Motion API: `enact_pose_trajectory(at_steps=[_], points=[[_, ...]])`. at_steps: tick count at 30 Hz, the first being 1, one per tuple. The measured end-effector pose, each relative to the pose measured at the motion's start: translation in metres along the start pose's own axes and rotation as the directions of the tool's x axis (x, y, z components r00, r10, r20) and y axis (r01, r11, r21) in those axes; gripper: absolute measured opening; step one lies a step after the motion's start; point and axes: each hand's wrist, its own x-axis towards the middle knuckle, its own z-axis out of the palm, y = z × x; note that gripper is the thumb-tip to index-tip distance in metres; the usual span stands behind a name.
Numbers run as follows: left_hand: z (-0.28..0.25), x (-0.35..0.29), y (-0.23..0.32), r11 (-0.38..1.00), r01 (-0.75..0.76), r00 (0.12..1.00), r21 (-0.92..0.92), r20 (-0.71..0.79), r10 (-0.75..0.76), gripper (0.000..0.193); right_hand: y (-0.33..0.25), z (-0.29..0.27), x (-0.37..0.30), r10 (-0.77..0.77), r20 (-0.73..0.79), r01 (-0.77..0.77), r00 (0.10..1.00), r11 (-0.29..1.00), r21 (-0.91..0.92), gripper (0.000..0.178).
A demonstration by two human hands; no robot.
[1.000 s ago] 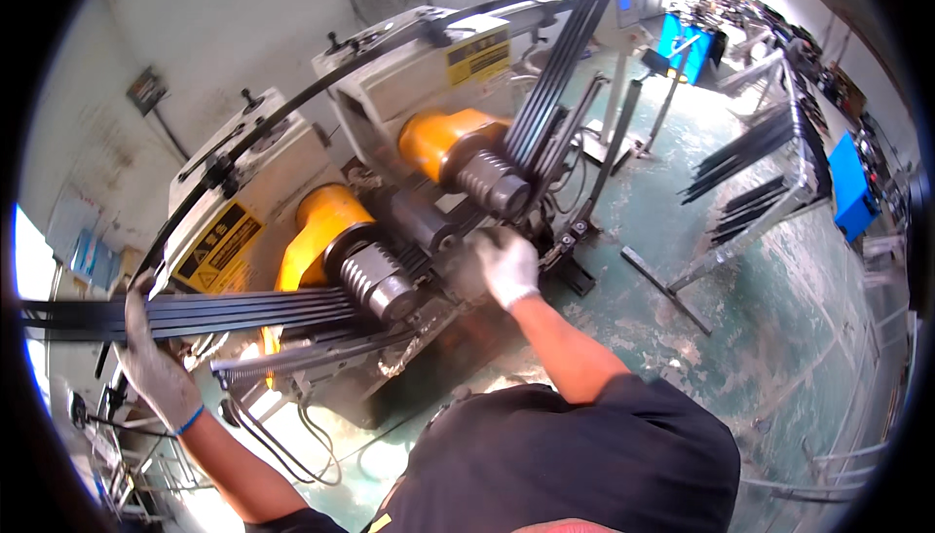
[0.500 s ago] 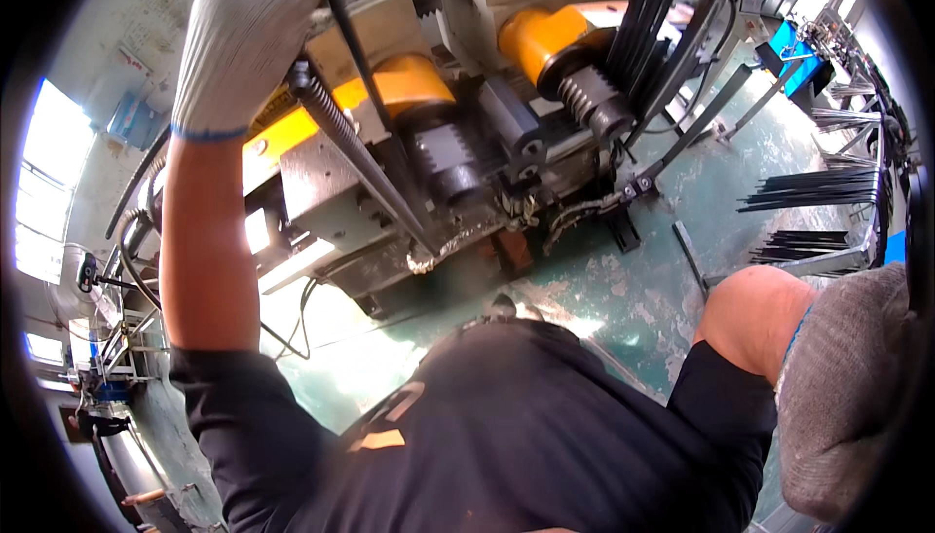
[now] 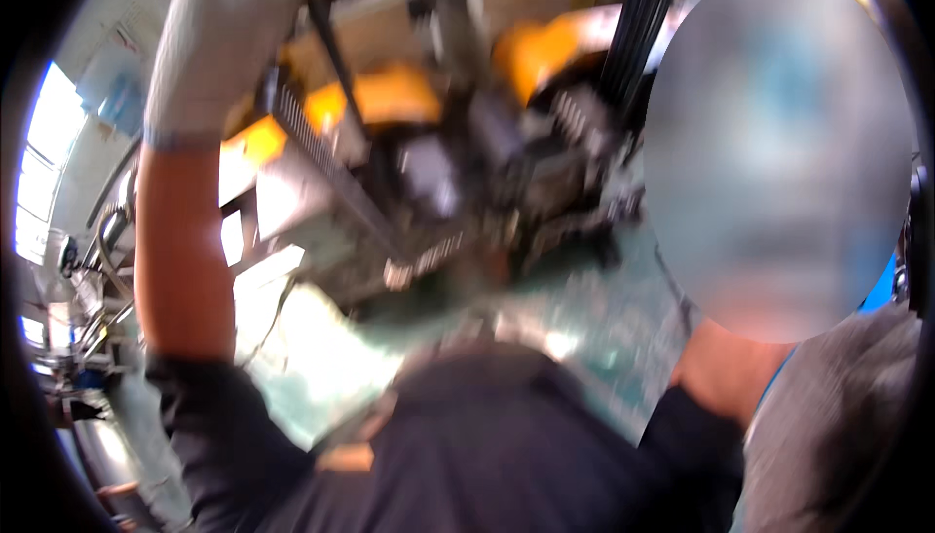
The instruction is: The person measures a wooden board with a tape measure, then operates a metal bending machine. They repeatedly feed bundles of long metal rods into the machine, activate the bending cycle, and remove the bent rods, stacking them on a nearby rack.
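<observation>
My left hand (image 3: pixel 229 36), in a white knit glove with a blue cuff, is raised at the upper left over a machine. Its fingers are smeared and partly cut off by the top edge. A thin dark rod (image 3: pixel 336 61) slants down from just below them; whether they grip it cannot be made out. Lower right, my right hand (image 3: pixel 838 416) wears a grey knit glove, its fingers hidden at the rim. The machine has yellow-orange housings (image 3: pixel 394 93) and dark ribbed cylinders. Beside the left glove, a threaded bar (image 3: pixel 326 163) leans across its front.
A bundle of long black rods (image 3: pixel 648 12) stands at the machine's right side. A blurred grey oval (image 3: pixel 779 153) covers much of the right side of the view. Worn green floor (image 3: pixel 604 304) shows below the machine. Windows (image 3: pixel 49 153) are at the left.
The whole view has shifted and blurred. My left hand sits slightly further left in the picture. The right glove appears lower, and a blurred oval now covers the racks of rods at right.
</observation>
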Motion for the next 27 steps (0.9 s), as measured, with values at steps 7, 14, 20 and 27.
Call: enact_pose_trajectory(at_steps=[7,14,20,27], points=[[0.032,-0.005,0.034,0.937,0.223,0.949,-0.27,-0.16,-0.272,0.033,0.012,-0.052,-0.015,0.081,-0.158,-0.084,0.984,0.996,-0.016,0.015],[0.055,0.012,-0.016,0.902,0.078,0.934,-0.425,-0.285,-0.215,0.044,0.005,-0.036,-0.016,0.127,-0.232,-0.137,0.964,0.99,-0.027,0.017],[0.06,0.031,-0.042,0.961,0.099,0.993,-0.258,-0.041,-0.113,0.053,0.031,0.01,-0.048,0.161,0.088,-0.135,0.983,0.96,-0.245,0.018],[-0.016,0.009,-0.043,0.991,-0.083,0.986,0.109,0.151,0.066,0.047,0.015,0.04,-0.048,0.183,-0.094,-0.19,0.979,0.979,-0.069,0.02]])
